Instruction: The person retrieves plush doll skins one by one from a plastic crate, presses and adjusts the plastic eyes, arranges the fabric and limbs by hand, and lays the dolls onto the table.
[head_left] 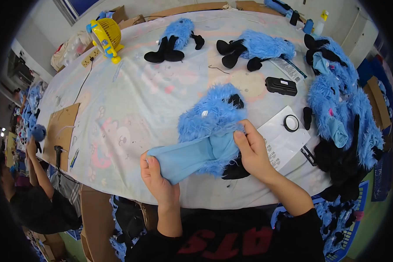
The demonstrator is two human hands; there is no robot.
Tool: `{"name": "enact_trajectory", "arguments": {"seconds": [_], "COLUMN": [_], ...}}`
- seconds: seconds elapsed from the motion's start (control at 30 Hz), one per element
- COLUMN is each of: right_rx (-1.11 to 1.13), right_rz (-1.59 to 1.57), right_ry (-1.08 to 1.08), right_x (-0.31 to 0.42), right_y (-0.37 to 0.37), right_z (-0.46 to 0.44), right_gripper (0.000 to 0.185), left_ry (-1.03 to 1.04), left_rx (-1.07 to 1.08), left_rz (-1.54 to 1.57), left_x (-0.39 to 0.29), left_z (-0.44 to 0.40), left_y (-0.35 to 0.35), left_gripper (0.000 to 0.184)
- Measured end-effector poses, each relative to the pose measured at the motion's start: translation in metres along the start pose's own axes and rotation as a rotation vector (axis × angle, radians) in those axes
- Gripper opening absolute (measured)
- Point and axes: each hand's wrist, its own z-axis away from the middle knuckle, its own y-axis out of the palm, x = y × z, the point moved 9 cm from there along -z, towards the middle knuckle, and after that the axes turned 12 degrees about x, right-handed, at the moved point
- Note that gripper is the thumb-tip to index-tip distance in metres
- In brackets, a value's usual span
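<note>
A blue furry plush toy skin (205,109) with black parts lies on the table in front of me. From it a light blue fabric lining (183,157) is pulled out and stretched between my hands. My left hand (157,174) pinches the lining's free end, thumb on top. My right hand (253,146) grips the fabric where it meets the fur, at the toy's right side. A black foot (236,170) sticks out below my right hand.
Two blue plush toys (179,32) (266,46) lie at the back. More plush skins (336,100) pile up at the right. A black case (281,86), a tape roll (291,123) on a white sheet (277,150), a yellow fan (107,37) and cardboard (61,135) are around. Another person (39,192) works at left.
</note>
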Motion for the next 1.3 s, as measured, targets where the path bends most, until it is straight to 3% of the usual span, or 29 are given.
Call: {"name": "enact_trajectory", "arguments": {"seconds": [0.13,0.27,0.37,0.43,0.47,0.53,0.6,0.7,0.77,0.83,0.87,0.93,1.13,1.27,1.3], "right_rx": [0.033,0.045,0.06,0.077,0.079,0.067,0.054,0.035,0.014,0.024,0.037,0.068,-0.002,-0.079,-0.082], "right_rz": [0.167,0.364,0.38,0.398,0.4,0.21,0.019,-0.031,-0.081,-0.09,-0.095,-0.104,0.041,-0.092,-0.095], "right_ry": [-0.089,-0.346,-0.295,-0.244,-0.241,-0.155,-0.068,-0.087,-0.115,-0.11,-0.101,-0.079,0.034,0.025,0.025], "right_x": [0.01,0.028,0.026,0.024,0.022,0.005,-0.011,-0.008,-0.005,-0.005,-0.006,-0.009,-0.022,-0.021,-0.02], "right_y": [0.009,0.023,0.028,0.03,0.029,0.018,0.011,0.012,0.012,0.013,0.014,0.017,0.013,0.008,0.008], "right_z": [0.007,0.015,0.013,0.011,0.01,0.005,0.002,0.002,0.001,0.001,0.001,0.001,0.004,0.003,0.003], "right_gripper": [0.012,0.012,0.011,0.01,0.01,0.009,0.009,0.008,0.007,0.007,0.007,0.007,0.006,0.009,0.009], "left_ry": [-0.001,0.017,0.098,0.294,0.253,0.219,0.124,0.212,0.313,0.358,0.359,0.406,0.434,0.28,0.155], "left_rx": [0.041,0.052,0.221,0.676,0.968,1.395,1.626,1.235,0.638,0.334,0.335,0.415,0.486,0.472,0.399], "left_rz": [-0.117,0.005,-0.168,-0.453,-0.538,-0.447,-0.176,-0.125,-0.336,-0.61,-0.611,-0.928,-0.923,-0.675,-0.441], "left_x": [-0.008,-0.016,-0.027,-0.032,-0.022,-0.006,0.0,-0.019,-0.035,-0.055,-0.052,-0.04,-0.02,-0.015,-0.009], "left_z": [0.001,0.007,0.028,0.059,0.079,0.125,0.158,0.113,0.074,0.05,0.044,0.041,0.067,0.057,0.051], "left_y": [-0.001,0.018,0.043,0.099,0.128,0.161,0.161,0.138,0.085,0.068,0.071,0.087,0.108,0.093,0.077], "left_gripper": [0.02,0.019,0.018,0.025,0.029,0.039,0.035,0.023,0.024,0.023,0.023,0.022,0.026,0.024,0.021]}}
